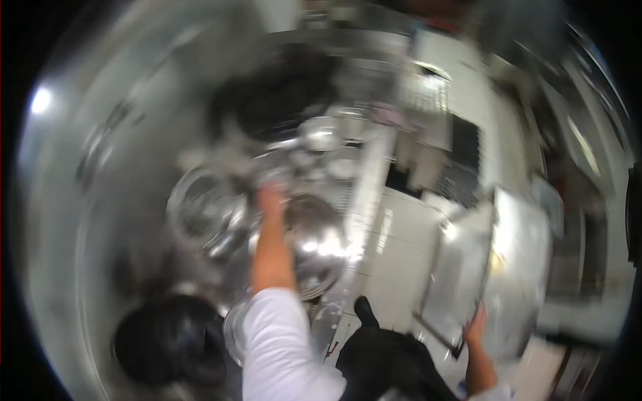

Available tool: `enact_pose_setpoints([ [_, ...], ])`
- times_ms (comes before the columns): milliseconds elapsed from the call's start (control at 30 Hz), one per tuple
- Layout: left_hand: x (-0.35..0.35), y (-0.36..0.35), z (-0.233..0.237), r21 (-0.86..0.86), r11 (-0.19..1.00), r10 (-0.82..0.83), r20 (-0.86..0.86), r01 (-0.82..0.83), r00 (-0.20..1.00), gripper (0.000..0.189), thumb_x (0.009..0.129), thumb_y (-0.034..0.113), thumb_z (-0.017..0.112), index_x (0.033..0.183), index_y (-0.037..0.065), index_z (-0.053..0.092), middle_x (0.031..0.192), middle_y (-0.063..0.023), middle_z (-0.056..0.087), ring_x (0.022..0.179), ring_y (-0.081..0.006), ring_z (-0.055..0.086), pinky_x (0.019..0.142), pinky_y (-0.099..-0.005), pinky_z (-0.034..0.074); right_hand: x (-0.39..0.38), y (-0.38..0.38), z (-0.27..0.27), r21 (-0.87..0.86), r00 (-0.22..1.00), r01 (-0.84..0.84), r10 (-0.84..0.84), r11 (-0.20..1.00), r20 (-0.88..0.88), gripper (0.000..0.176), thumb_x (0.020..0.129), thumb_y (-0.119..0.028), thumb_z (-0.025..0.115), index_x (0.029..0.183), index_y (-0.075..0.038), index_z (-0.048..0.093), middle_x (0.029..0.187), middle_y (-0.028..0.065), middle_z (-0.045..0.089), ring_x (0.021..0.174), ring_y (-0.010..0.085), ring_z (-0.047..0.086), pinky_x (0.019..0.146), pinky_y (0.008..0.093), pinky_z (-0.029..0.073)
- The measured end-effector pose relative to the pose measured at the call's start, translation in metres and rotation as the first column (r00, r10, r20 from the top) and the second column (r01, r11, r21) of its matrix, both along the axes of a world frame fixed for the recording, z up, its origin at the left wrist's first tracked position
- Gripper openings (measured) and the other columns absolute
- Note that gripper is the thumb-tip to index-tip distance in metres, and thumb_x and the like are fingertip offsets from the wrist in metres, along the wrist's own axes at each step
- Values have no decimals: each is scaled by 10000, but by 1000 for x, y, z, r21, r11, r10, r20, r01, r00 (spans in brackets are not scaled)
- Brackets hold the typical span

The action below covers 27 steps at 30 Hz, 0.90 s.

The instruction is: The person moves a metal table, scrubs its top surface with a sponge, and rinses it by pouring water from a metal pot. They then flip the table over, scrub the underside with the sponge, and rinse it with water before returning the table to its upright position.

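My left hand [271, 195] reaches forward among the shiny metalware, next to a large round steel bowl or lid [321, 244]. Motion smears its fingers, so whether it grips anything does not show. To its left sits a clear or shiny round bowl [200, 207]. Small pale cups or bowls [321, 134] stand beyond it. Down at the right, my right hand [476, 325] is by the lower edge of a large shiny metal panel or tray [518, 267]. Blur hides whether its fingers close on that edge.
A black wok-like pan [170, 339] lies at lower left. Another dark, blurred mass [274, 90] is at the back. The metal counter's edge [368, 190] runs beside a tiled floor [391, 247]. Further right stands a second metal panel [458, 274]. A black grate or mat [463, 157] lies behind.
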<state>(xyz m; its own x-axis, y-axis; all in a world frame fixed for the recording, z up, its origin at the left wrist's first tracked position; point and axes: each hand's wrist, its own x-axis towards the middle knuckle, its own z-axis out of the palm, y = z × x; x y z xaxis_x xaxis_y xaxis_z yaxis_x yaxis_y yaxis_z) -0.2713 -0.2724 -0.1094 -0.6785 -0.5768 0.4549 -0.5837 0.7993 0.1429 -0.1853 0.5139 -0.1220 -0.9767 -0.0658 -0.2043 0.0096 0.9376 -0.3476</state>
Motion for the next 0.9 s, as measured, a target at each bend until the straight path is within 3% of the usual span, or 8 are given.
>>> enact_pose_setpoints([
  [33, -1, -18, 16, 293, 956, -79, 169, 27, 982, 251, 868, 247, 551, 1028, 77, 643, 1037, -147, 647, 941, -328, 616, 860, -438, 480, -3, -2, 9, -18, 1000, -29, 29, 999, 4, 792, 718, 107, 543, 1448, -36, 272, 1474, 230, 280, 1369, 422, 241, 1147, 480, 198],
  [67, 6, -36, 1, -273, 942, -156, 153, 194, 976, 234, 851, 233, 572, 1008, 75, 644, 991, -141, 652, 900, -306, 626, 813, -411, 492, 2, 10, -10, 16, 998, 30, -29, 999, -61, 776, 717, 119, 547, 1435, -35, 297, 1460, 241, 295, 1359, 422, 261, 1143, 478, 211],
  [167, 45, -51, 90, 414, 848, -88, -505, 331, 859, 261, 853, 121, 544, 1081, 40, 643, 1002, -134, 670, 901, -281, 621, 825, -398, 483, 6, -5, 16, 104, 984, 167, -173, 980, 52, 828, 773, -3, 613, 1487, -115, 209, 1538, 172, 187, 1382, 447, 221, 1086, 541, 284],
  [300, 109, -55, 205, -162, 967, 204, 27, -197, 979, 302, 942, 287, 500, 972, 24, 645, 1046, -149, 632, 933, -351, 598, 837, -433, 456, 4, 0, 0, 179, 983, 167, -178, 969, 47, 877, 785, -61, 640, 1508, -180, 159, 1572, 118, 126, 1388, 457, 209, 1012, 615, 335],
  [367, 145, -120, 172, -400, 911, 225, 273, -102, 935, 277, 941, 267, 502, 952, 25, 636, 978, -142, 629, 892, -334, 602, 782, -438, 467, 5, -3, 4, 172, 979, 189, -199, 967, 44, 865, 792, -51, 631, 1508, -184, 165, 1570, 120, 132, 1388, 462, 203, 1015, 620, 325],
  [567, 164, -142, 106, -388, 916, 227, 708, 99, 669, 223, 912, 194, 513, 960, 26, 651, 993, -172, 624, 902, -369, 596, 791, -454, 470, 4, -7, 5, 214, 980, 187, -197, 959, 29, 839, 782, -20, 600, 1501, -186, 201, 1567, 111, 144, 1384, 454, 213, 1005, 629, 327],
  [733, 159, -104, 130, -148, 982, 174, 467, -118, 867, 274, 909, 249, 531, 1013, 30, 658, 1043, -185, 625, 953, -395, 586, 819, -467, 457, -12, -15, 14, 247, 976, 208, -216, 946, 5, 790, 775, 1, 560, 1484, -174, 257, 1539, 122, 230, 1365, 418, 282, 1006, 588, 356],
  [900, 184, -90, 164, 11, 955, 296, -92, -296, 951, 339, 914, 301, 512, 1081, 50, 666, 1071, -176, 637, 970, -376, 585, 837, -447, 437, -171, -34, 31, -297, 915, 170, -262, 940, -305, 686, 829, -133, 568, 1460, -132, 297, 1430, 193, 397, 1275, 403, 416, 1036, 443, 380],
])
